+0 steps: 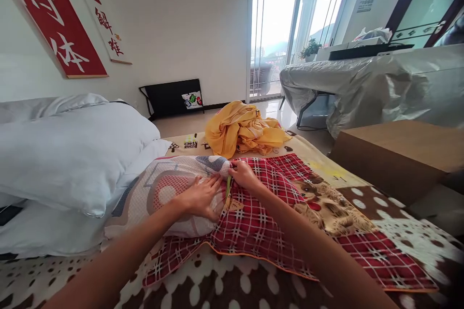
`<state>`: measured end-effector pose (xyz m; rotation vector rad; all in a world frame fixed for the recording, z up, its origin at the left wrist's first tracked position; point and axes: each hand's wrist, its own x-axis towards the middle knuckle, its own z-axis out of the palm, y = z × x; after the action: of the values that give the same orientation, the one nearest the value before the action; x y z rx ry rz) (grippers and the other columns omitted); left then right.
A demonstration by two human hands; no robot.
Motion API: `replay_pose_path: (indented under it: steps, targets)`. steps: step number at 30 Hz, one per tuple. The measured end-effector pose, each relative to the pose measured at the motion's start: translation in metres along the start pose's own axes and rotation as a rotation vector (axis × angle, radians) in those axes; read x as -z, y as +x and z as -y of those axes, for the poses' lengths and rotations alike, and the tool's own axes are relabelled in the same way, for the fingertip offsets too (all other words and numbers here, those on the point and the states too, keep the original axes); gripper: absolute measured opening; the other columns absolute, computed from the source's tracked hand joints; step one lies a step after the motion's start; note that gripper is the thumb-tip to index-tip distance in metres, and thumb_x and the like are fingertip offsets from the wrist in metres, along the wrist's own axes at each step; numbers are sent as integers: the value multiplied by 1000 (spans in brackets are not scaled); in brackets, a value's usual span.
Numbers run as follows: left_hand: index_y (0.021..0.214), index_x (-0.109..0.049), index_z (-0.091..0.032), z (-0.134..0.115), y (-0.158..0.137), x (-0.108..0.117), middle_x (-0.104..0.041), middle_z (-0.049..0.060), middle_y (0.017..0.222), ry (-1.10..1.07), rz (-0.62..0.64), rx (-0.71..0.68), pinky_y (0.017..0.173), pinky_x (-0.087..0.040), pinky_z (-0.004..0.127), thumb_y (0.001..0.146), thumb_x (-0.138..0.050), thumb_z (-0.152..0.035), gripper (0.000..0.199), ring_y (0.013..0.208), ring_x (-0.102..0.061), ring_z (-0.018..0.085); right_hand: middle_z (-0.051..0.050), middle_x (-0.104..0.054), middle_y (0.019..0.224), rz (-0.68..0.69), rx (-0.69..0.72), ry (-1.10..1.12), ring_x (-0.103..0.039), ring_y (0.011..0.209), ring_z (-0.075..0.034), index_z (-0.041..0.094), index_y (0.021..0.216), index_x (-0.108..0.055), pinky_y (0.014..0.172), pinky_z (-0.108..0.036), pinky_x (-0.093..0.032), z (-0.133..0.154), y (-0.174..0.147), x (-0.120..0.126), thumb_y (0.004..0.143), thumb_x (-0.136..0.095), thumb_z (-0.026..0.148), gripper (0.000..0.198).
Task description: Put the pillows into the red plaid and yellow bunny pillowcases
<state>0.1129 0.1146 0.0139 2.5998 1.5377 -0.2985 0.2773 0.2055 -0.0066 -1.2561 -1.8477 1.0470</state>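
Observation:
A pale pillow with grey and red rounded patterns lies on the bed. My left hand rests flat on its right end, fingers stretched and somewhat apart. A red plaid pillowcase with a dog picture and orange edging spreads to the right and under that end of the pillow. My right hand is closed in a pinch at the pillowcase's edge, where it meets the pillow's far right corner. A thin green strip shows just below the right fingers. How far the pillow sits inside the pillowcase cannot be made out.
White pillows are stacked at the left. Behind the pillowcase lies a crumpled yellow cloth. A brown-and-cream spotted blanket covers the bed. To the right stand a cardboard box and a plastic-covered table.

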Motion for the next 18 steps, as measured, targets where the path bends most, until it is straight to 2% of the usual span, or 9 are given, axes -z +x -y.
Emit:
replay_pose_path:
  steps: [5, 9, 12, 15, 16, 18]
  targets:
    - [142, -35, -16, 6, 19, -6, -39, 17, 147, -72, -42, -133, 112, -25, 49, 65, -68, -53, 91, 137, -34, 32, 0, -57, 47, -32, -1, -56, -58, 47, -14, 11, 92, -69, 51, -21, -40, 11, 6, -20, 87, -45, 20, 26]
    - [134, -47, -19, 2, 27, -11, -59, 16, 129, -56, 18, -99, 110, -24, 53, 67, -70, -48, 76, 125, -48, 35, 0, -60, 52, -25, 34, -127, -61, 54, -14, 13, 100, -69, 55, -20, -43, 23, 8, -37, 89, -43, 23, 30]
    - [133, -48, -19, 5, 15, -8, -55, 16, 134, -92, -12, -113, 111, -24, 52, 66, -72, -48, 77, 128, -46, 35, -3, -69, 76, -38, 66, -231, -65, 75, -16, 14, 114, -65, 67, -21, -46, 26, 5, -35, 85, -51, 19, 33]
    - [139, -41, -21, 21, -9, 4, -43, 12, 146, -183, -35, -203, 112, -25, 48, 75, -67, -48, 74, 133, -41, 29, -9, -70, 95, -71, 62, -368, -64, 91, -18, 11, 128, -54, 76, -22, -45, 21, -2, -15, 80, -52, 13, 48]
    - [139, -41, -23, 29, -17, 10, -44, 10, 146, -208, -36, -216, 111, -27, 45, 78, -64, -46, 69, 132, -43, 27, -11, -70, 97, -76, 51, -421, -64, 93, -20, 9, 128, -53, 76, -24, -45, 20, -3, -8, 79, -52, 13, 49]
    - [130, -51, -25, 47, -27, 20, -56, 6, 135, -227, -72, -148, 104, -36, 37, 84, -60, -41, 50, 121, -54, 22, -17, -68, 99, -76, 25, -528, -63, 95, -26, 6, 119, -58, 75, -28, -45, 19, -3, 4, 76, -54, 14, 44]
